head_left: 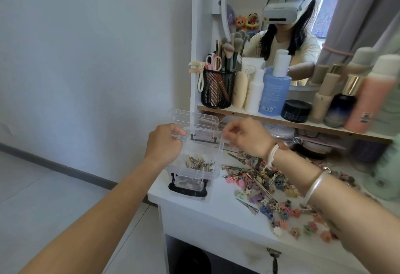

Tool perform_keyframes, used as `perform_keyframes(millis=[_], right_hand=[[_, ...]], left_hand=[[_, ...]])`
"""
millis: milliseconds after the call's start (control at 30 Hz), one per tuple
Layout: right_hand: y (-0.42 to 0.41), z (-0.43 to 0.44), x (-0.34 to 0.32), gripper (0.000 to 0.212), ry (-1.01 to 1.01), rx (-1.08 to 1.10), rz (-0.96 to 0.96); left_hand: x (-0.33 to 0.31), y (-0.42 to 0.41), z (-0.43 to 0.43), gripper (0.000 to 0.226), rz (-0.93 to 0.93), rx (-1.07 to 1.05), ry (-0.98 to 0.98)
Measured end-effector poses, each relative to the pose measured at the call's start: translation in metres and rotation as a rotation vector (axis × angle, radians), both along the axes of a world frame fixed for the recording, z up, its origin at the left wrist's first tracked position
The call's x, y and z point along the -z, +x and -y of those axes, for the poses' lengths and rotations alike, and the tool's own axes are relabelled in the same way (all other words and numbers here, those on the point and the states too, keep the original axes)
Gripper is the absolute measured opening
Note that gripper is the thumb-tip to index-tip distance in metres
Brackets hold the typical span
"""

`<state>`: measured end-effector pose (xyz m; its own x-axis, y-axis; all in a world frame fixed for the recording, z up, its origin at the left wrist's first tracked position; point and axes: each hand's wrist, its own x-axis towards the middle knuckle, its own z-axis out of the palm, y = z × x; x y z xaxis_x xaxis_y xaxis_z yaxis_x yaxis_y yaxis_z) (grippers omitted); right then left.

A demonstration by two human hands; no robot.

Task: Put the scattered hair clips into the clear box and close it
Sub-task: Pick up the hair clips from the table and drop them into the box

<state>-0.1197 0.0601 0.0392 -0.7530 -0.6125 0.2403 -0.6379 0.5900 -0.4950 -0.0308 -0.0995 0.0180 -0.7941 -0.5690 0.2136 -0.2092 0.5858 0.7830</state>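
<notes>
The clear box (194, 174), its lid (194, 118) raised, is gripped by the left hand (164, 141) at ten o'clock and the right hand (244, 137) at two o'clock. Inside, metal clips (200, 162) are seen; hair clips (266, 187) are scattered at four o'clock.

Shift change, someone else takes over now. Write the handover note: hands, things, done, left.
The left hand grips the clear box at its left rim; the right hand pinches its right rim.
The clear box stands at the table's front left corner, lid tilted open at the back.
Done: a few metal clips lie inside the box.
Left: most hair clips lie scattered on the table right of the box; gather them, then close the lid.
</notes>
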Motion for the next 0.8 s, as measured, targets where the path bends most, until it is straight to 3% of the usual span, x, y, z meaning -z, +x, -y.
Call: perform_keyframes(millis=[233,567,800], right_hand=[[-0.009,-0.013,0.039,0.041,0.599,-0.084,0.058],[-0.015,-0.010,0.049,0.006,0.643,-0.073,-0.089],[-0.008,-0.020,0.010,0.018,0.412,0.017,-0.233]], left_hand=[[0.001,0.000,0.000,0.031,0.002,-0.002,0.003],[0.001,0.000,-0.001,0.031,0.011,-0.007,0.006],[-0.001,0.001,-0.003,0.031,0.013,-0.015,0.018]])
